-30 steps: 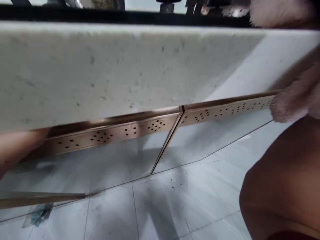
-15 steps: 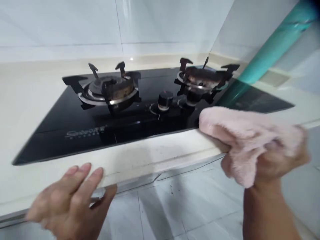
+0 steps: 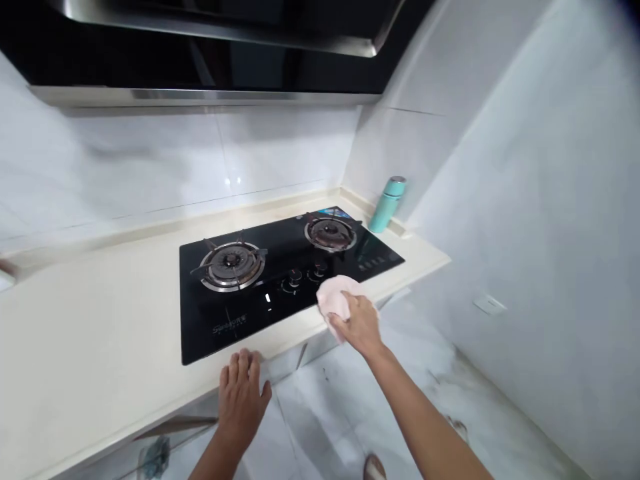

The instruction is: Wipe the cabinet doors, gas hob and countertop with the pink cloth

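Broadly, a pale wall [image 3: 525,220] fills the right side, beside a light tiled floor [image 3: 410,347]. A long cream desk [image 3: 90,320] runs along the back wall, and a black range hood [image 3: 225,67] spans the top of the view. Set into the desk is a black glass stove [image 3: 285,233]. On it sit a left burner [image 3: 233,263] and a right burner [image 3: 331,232]. Just beyond the stove's far right corner, a teal bottle [image 3: 385,210] stands upright near the wall. At the front, the left hand [image 3: 241,400] has its fingers released and empty, fingertips at the desk's edge; whether they press on it, I cannot tell. The right hand [image 3: 361,325] grasps a pink cloth [image 3: 334,295], which lies across the desk's front strip, overlapping the stove's front edge and drooping past the desk's edge. Smallest are the control knobs, one left [image 3: 295,277] and one right [image 3: 319,269], close behind the cloth. Pushed further back, the cloth could catch the right knob and turn it; a wide sweep rightward might topple the bottle. Counted: one hood, one desk, one stove, two burners, two knobs, one bottle, one cloth, two hands.
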The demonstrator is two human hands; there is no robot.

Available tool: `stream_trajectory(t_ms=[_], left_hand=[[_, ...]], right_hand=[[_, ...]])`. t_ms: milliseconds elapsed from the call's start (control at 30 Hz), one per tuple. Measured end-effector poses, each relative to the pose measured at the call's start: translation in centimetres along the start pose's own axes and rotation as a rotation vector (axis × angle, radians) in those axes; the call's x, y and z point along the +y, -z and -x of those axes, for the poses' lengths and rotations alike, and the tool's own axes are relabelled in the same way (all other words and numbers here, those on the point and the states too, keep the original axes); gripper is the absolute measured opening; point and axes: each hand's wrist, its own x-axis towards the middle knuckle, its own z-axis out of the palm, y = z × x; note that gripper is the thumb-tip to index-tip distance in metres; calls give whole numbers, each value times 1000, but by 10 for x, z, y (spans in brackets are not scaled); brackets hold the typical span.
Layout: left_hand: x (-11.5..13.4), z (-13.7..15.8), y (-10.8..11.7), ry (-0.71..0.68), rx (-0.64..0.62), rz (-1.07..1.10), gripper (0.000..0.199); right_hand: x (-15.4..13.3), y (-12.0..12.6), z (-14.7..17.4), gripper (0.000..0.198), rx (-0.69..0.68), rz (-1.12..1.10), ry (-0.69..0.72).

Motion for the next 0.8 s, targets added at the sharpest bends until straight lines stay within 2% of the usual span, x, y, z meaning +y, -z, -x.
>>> stream_trajectory(t_ms=[100, 167, 300, 400, 533, 633, 700, 800], left_hand=[[-13, -17, 21, -130, -166, 23, 43], [-22, -30, 33, -225, -201, 27, 39], [-41, -61, 39, -365, -181, 69, 31], [-47, -92, 23, -464, -103, 132, 33], [-39, -125, -10, -613, 17, 249, 27], [-33, -134, -23, -667, 5, 306, 30], [-34, -136, -26, -646, -21, 306, 33], [-40, -136, -27, -628, -61, 227, 37]], right_hand=[[-48, 11, 9, 61, -182, -14, -95], [-80, 10, 15, 61, -243, -26, -123], [-125, -8, 21, 67, -274, -72, -127], [-134, -25, 21, 66, -245, -126, -127], [-127, -41, 24, 63, -128, -176, -101], [-108, -46, 21, 62, -8, -225, -25], [-80, -44, 10, 56, 70, -242, -3], [-12, -33, -20, 47, 143, -213, -57]])
